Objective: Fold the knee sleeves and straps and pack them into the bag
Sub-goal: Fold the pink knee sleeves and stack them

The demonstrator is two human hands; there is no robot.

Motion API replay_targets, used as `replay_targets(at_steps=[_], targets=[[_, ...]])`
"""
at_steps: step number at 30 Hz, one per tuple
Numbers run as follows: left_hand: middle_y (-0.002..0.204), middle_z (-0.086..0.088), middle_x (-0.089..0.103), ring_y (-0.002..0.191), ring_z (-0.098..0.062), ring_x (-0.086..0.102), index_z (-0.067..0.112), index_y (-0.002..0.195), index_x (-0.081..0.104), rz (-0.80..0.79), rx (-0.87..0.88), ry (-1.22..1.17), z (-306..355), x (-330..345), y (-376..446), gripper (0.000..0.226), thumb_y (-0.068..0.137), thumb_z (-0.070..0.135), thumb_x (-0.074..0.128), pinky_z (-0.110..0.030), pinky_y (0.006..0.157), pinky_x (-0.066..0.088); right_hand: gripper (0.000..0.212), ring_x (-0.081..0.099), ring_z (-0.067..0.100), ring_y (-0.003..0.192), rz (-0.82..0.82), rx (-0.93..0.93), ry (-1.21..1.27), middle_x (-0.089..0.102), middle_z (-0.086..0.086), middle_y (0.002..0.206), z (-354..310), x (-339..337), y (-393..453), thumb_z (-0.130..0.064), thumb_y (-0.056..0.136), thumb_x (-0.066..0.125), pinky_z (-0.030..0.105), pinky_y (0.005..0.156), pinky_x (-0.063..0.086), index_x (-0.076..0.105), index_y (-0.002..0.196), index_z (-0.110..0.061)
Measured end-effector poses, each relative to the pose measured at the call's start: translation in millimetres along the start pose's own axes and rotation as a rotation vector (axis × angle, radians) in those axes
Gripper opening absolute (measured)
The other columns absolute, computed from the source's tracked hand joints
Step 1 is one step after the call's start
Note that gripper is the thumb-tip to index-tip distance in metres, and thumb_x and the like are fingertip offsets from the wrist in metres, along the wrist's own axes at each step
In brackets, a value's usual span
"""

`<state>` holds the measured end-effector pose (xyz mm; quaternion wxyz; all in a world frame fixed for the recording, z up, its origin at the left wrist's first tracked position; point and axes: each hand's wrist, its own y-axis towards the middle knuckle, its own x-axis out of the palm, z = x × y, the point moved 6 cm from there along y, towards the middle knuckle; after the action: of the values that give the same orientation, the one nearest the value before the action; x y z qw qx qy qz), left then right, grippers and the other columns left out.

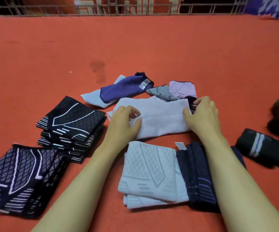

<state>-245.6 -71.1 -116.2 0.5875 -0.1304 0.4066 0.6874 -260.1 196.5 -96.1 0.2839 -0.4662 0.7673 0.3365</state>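
Roughly midway, I judge: folded dark patterned knit knee sleeves (68,126) stacked left, pale ones (150,173) near me; loose pcs behind, no bag seen. My left hand (124,122) & right hand (202,113) pinch opposite ends of flat white ribbed knee sleeve (162,117) on red table (152,44), fingers curled.

Two bare forearms are seen entering from the lower edge of the view, each uncovered from elbow to wrist. No sleeve, glove, watch or ring is worn on the left hand (124,121) or the right hand (202,114). Short, unpainted fingernails are shown on the fingers of both hands.
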Motion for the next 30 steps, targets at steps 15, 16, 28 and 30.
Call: replay_targets(at_steps=[15,16,28,30], targets=[[0.099,-0.011,0.077,0.087,-0.022,0.078,0.008,0.113,0.070,-0.230,-0.295,-0.680,31.7,3.3,-4.6,0.026,0.097,0.029,0.072,-0.031,0.073,0.063,0.022,0.058,0.012,0.095,-0.410,-0.576,0.277,0.068,-0.016,0.097,-77.1,20.4,-46.2,-0.037,0.097,0.051,0.035,0.085,0.046,0.072,0.096,-0.033],[0.099,-0.013,0.077,0.088,-0.021,0.077,0.007,0.110,0.072,-0.235,-0.303,-0.712,28.5,3.9,-4.8,0.021,0.099,0.025,0.071,-0.030,0.075,0.063,0.016,0.062,0.008,0.092,-0.395,-0.562,0.295,0.071,-0.014,0.095,-77.8,19.9,-46.1,-0.031,0.098,0.055,0.034,0.084,0.048,0.071,0.099,-0.030],[0.143,-0.026,0.058,0.136,-0.040,0.054,-0.006,0.139,0.057,-0.510,-0.596,-1.523,48.2,9.0,-15.7,0.053,0.091,0.018,0.056,-0.049,0.120,0.037,0.024,0.063,0.013,0.074,-0.437,-0.086,0.394,0.075,0.002,0.090,-49.4,25.5,-30.0,-0.007,0.092,0.056,0.019,0.066,0.048,0.072,0.101,-0.023],[0.127,-0.016,0.070,0.116,-0.030,0.068,0.008,0.134,0.061,-0.534,-0.528,-1.501,50.1,5.7,-16.6,0.041,0.095,0.014,0.055,-0.045,0.114,0.044,0.030,0.066,0.020,0.086,-0.602,0.079,0.787,0.075,0.012,0.103,-51.0,32.1,-33.3,0.001,0.091,0.056,0.028,0.075,0.056,0.073,0.112,-0.012]])
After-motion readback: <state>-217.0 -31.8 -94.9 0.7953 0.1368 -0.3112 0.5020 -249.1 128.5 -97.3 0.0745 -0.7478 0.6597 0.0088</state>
